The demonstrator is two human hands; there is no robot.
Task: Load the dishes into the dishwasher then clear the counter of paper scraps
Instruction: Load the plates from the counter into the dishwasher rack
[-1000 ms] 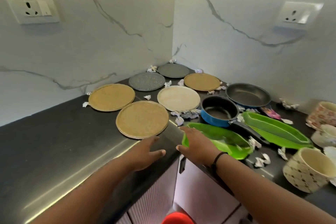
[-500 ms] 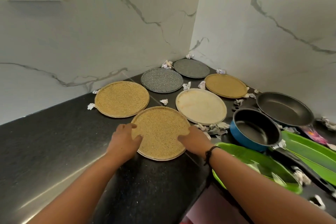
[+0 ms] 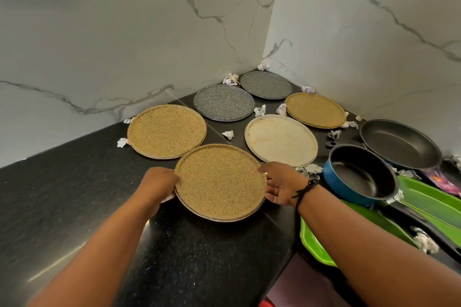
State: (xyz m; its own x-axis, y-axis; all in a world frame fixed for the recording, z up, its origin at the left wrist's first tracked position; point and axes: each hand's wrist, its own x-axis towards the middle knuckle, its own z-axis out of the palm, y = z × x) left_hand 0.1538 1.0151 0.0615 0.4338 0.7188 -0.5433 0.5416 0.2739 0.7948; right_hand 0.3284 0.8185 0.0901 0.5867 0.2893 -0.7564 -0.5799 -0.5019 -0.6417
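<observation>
A speckled mustard plate (image 3: 219, 180) sits nearest me on the black counter (image 3: 74, 194). My left hand (image 3: 158, 185) grips its left rim and my right hand (image 3: 280, 185) grips its right rim, fingers curled under the edge. Its near edge looks slightly raised off the counter. Behind it lie a second mustard plate (image 3: 166, 131), a cream plate (image 3: 281, 139), two grey speckled plates (image 3: 223, 102) (image 3: 265, 85) and a third mustard plate (image 3: 315, 109). Crumpled paper scraps (image 3: 259, 110) lie scattered between the plates.
To the right stand a blue pan (image 3: 360, 174), a black frying pan (image 3: 400, 143) and green trays (image 3: 434, 200). Marble walls (image 3: 124, 45) close the corner behind the plates. The counter's front edge runs below my arms, with a cabinet front (image 3: 306, 281) beneath.
Both hands moved from the counter edge onto the nearest mustard plate and now grip its rim on either side; the near edge has lifted slightly. The view has moved closer.
</observation>
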